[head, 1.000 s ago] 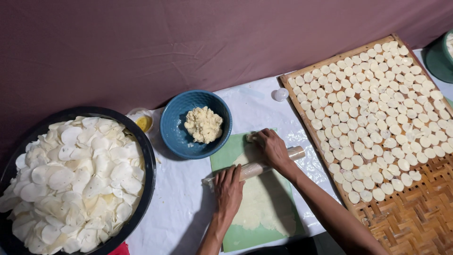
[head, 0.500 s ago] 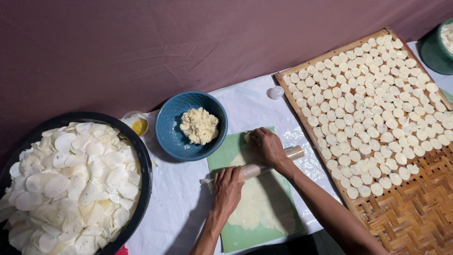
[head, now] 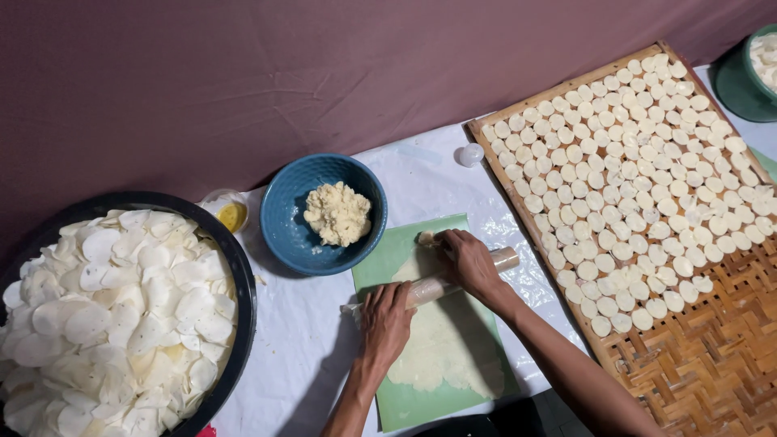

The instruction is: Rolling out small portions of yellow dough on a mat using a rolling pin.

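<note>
Both of my hands press on a pale rolling pin [head: 426, 288] wrapped in clear plastic, lying slantwise across a green mat [head: 387, 267]. My left hand [head: 385, 321] rests palm down on the pin's near left end. My right hand [head: 468, 261] grips it toward the far right end. A thin sheet of pale dough [head: 447, 346] is spread on the mat below the pin. A small dough lump [head: 426, 238] lies at the mat's top by my right fingers.
A blue bowl [head: 291, 212] with a mound of dough stands left of the mat. A big black basin [head: 239, 267] full of white discs fills the left. A woven bamboo tray [head: 712, 356] carries rows of small discs. A small yellow cup [head: 232, 216] and a teal bowl [head: 732, 81] are nearby.
My hands and the rolling pin have stayed in much the same place on the mat; the view has shifted slightly.
</note>
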